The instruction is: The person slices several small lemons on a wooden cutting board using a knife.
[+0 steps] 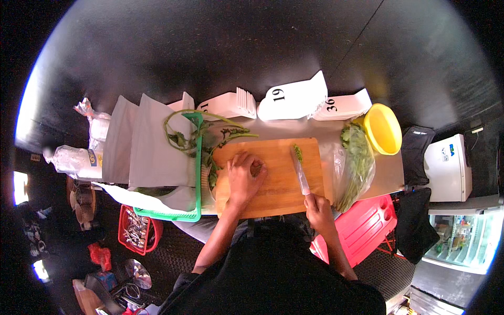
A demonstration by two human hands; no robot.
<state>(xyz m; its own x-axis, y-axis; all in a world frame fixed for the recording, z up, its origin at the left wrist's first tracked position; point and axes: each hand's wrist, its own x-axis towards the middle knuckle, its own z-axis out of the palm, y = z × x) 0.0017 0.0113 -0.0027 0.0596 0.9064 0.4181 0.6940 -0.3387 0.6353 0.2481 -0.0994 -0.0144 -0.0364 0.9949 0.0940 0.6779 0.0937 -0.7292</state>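
A wooden cutting board [275, 173] lies on the metal table in front of me. My right hand [318, 208] grips the handle of a kitchen knife [301, 173], whose blade points away from me over the board's right part. Small chopped green bits [298, 153] lie along the blade near its tip. On the left part of the board, my left hand [245, 173] has its fingers curled near a small dark round thing [256, 168]; whether it grips this is unclear. Leafy green stems [214, 145] lie beside the board's left edge, some over a partly hidden bowl.
A green plastic basket [199, 169] with grey sheets stands left. Right of the board are a plastic bag of leafy greens [356, 169] and a yellow bowl [382, 129]. White numbered plates [293, 98] line the back. A red plastic stool or table [364, 230] stands below right.
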